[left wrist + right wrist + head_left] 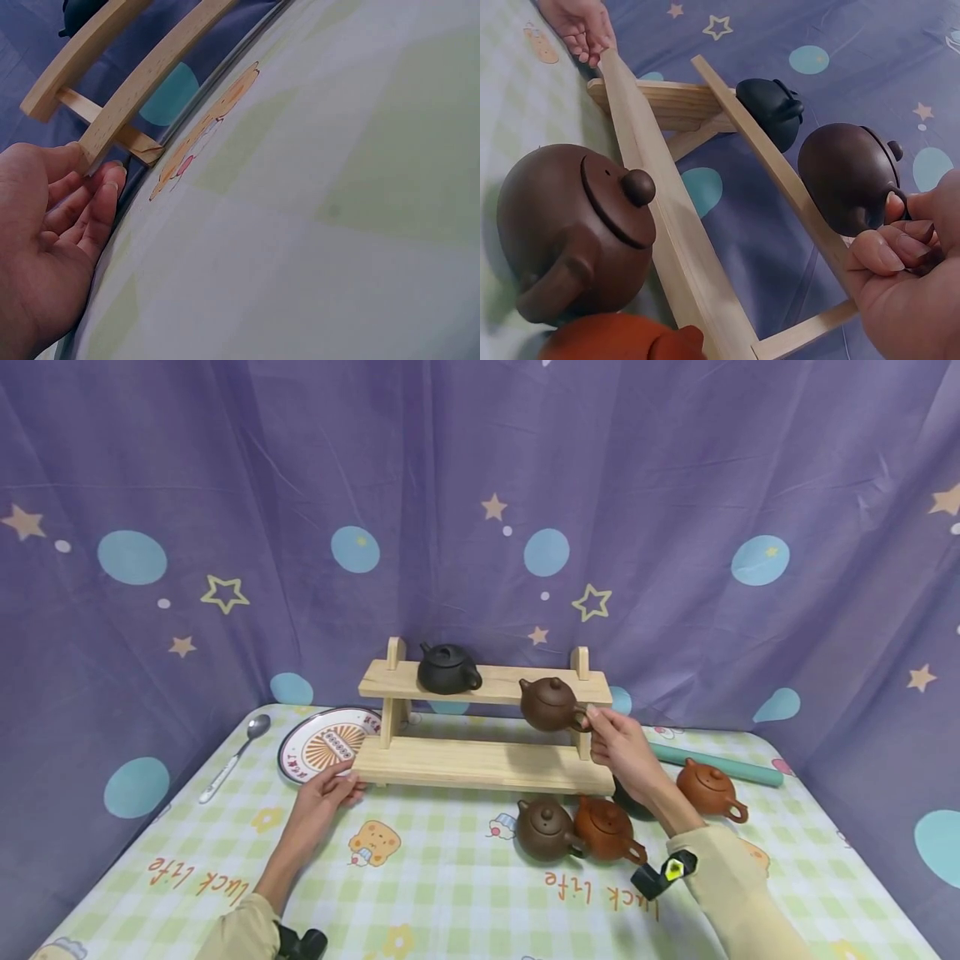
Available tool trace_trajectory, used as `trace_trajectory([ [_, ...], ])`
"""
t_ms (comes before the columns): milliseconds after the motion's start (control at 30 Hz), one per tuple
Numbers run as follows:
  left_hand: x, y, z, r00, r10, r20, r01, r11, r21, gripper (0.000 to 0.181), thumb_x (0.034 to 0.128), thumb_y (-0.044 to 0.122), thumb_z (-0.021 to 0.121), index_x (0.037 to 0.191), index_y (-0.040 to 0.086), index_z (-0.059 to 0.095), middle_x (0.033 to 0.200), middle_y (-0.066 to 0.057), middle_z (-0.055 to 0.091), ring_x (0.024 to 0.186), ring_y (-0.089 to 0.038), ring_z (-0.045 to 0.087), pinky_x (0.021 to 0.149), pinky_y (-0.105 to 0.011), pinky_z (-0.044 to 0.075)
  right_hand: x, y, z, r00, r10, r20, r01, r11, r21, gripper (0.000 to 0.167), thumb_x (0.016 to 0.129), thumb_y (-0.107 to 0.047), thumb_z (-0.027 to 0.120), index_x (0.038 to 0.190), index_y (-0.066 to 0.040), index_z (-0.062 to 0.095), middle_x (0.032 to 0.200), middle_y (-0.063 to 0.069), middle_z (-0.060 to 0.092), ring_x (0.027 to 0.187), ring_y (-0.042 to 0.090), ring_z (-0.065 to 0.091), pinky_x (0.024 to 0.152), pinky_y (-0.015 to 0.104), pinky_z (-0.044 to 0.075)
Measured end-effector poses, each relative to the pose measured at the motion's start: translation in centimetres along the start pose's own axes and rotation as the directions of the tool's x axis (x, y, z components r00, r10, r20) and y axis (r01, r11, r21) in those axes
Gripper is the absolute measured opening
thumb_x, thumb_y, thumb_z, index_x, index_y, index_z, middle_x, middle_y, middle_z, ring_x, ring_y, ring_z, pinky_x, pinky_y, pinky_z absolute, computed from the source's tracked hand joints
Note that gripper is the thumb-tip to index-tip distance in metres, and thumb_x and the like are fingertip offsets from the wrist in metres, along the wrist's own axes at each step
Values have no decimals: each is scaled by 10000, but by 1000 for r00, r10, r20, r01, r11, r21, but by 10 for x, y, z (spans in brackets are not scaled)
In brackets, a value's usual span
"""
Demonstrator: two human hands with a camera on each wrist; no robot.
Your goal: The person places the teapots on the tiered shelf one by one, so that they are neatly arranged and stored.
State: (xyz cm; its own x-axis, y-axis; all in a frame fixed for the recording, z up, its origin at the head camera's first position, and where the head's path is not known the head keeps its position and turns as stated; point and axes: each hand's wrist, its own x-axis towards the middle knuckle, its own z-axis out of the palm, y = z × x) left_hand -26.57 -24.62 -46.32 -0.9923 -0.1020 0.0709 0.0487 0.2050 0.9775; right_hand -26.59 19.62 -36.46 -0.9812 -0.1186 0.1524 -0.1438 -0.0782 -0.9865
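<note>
My right hand (622, 752) pinches the handle of a dark brown teapot (549, 704), which is at the right part of the upper board of a two-tier wooden shelf (480, 764). Whether its base touches the board I cannot tell. With thumb above and fingers below, my left hand (60, 232) grips the left end of the lower board. A black teapot (447, 669) stands on the upper board, left of the held one. On the cloth before the shelf's right end are another brown teapot (577, 232) and a reddish-brown teapot (606, 831), side by side.
Farther right sit an orange-brown teapot (707, 790) and a green rod (720, 763). A dark object (632, 802) is partly hidden behind my right hand. Left of the shelf lie a patterned plate (300, 745) and a spoon (238, 756). A purple curtain (480, 460) hangs behind.
</note>
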Motion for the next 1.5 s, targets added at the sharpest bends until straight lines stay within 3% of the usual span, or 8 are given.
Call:
trace_trajectory([
  [700, 0, 1, 0, 1000, -5, 1, 5, 1000, 19, 446, 1093, 125, 540, 1487, -69, 462, 1150, -210, 697, 860, -77, 688, 819, -195, 587, 15, -4, 14, 999, -27, 20, 26, 1000, 14, 320, 1141, -230, 420, 1022, 50, 519, 644, -24, 267, 542, 76, 221, 505, 203, 243],
  [1000, -1, 0, 0, 1000, 11, 3, -11, 1000, 19, 442, 1091, 124, 546, 1480, -73, 470, 1138, -207, 704, 857, -84, 694, 809, -196, 589, 23, -4, 23, 1000, -10, -10, 10, 997, 72, 304, 1136, -224, 439, 979, 18, 534, 648, -30, 290, 539, 66, 228, 481, 194, 223],
  [1233, 0, 0, 0, 1000, 8, 2, -8, 1000, 18, 438, 1091, 114, 542, 1478, -77, 470, 1135, -206, 705, 854, -82, 694, 813, -196, 590, 28, -4, 26, 1000, -24, 4, 24, 997, 76, 309, 1136, -244, 440, 975, 1, 537, 648, -27, 283, 530, 72, 221, 510, 264, 167],
  [1500, 0, 0, 0, 1000, 5, -1, -5, 1000, 24, 443, 1092, 119, 541, 1483, -75, 464, 1151, -216, 700, 854, -70, 691, 821, -193, 589, 35, -4, 35, 999, -18, -31, 21, 994, 109, 294, 1132, -209, 451, 927, -23, 550, 616, -49, 288, 514, 55, 232, 460, 183, 210],
])
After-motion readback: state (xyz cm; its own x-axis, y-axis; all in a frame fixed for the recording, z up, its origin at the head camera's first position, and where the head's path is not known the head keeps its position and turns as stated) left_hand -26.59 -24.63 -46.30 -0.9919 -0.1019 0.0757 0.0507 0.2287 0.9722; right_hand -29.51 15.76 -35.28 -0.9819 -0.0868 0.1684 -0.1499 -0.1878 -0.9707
